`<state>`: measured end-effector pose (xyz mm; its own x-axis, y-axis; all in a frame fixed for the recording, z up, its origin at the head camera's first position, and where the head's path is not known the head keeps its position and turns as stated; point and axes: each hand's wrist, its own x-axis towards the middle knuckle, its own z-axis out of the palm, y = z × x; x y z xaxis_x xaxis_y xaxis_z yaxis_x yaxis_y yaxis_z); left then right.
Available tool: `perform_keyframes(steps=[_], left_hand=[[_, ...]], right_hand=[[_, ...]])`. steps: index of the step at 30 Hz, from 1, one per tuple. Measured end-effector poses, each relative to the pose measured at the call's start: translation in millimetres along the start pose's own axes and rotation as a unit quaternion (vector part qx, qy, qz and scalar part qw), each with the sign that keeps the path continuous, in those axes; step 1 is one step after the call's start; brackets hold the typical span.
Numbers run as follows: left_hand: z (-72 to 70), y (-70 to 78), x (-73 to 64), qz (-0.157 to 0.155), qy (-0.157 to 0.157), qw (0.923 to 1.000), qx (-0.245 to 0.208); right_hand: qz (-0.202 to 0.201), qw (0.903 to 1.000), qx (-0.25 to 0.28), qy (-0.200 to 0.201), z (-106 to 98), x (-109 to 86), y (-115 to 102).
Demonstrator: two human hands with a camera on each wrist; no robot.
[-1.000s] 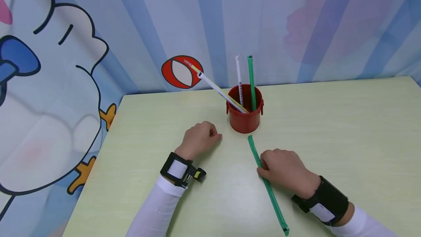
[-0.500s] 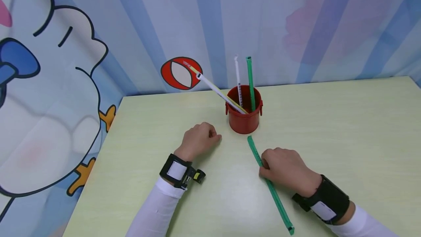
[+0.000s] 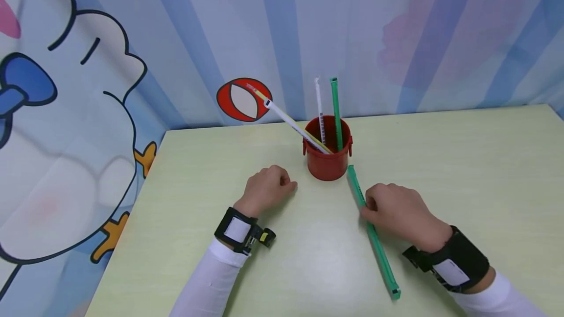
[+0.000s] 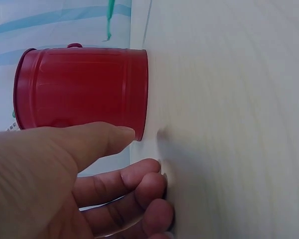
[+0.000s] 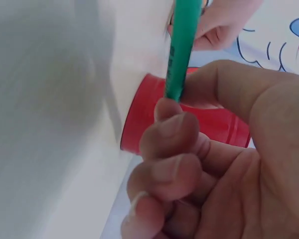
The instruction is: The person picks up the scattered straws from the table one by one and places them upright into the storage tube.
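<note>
My right hand [image 3: 398, 212] pinches a green wrapped straw [image 3: 382, 253] between thumb and fingers. This straw slants beside the red bucket [image 3: 328, 166], its far end close to the bucket's right side in the head view. In the right wrist view, the straw [image 5: 183, 47] runs up from the fingertips, with the bucket [image 5: 214, 122] behind. My left hand [image 3: 266, 187] rests on the table left of the bucket, fingers loosely curled and holding nothing. Inside the bucket stand another green straw [image 3: 337, 111], a white straw [image 3: 319, 97] and a leaning white-and-yellow pair [image 3: 291, 122].
The pale wooden table [image 3: 462, 170] reaches back to a blue striped backdrop [image 3: 361, 28]. Printed on that backdrop are a large white cartoon figure [image 3: 66, 170] and a red-and-white ball [image 3: 244, 100]. Black cameras are strapped to both wrists.
My right hand has moved right and a little away from me, carrying the green straw with it; the straw's far end now comes up beside the bucket. My left hand has stayed put.
</note>
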<state>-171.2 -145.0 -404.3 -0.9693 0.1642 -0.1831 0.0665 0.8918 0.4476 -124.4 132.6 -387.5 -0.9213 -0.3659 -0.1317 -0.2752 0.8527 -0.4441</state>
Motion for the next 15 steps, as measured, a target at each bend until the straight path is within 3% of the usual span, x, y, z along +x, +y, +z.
perform_keyframes(steps=[15], left_hand=[[-0.7, 0.2, -1.6, 0.002, 0.0, 1.0, -0.001]], right_hand=[[0.028, 0.9952, 0.017, 0.092, -21, -1.7, 8]])
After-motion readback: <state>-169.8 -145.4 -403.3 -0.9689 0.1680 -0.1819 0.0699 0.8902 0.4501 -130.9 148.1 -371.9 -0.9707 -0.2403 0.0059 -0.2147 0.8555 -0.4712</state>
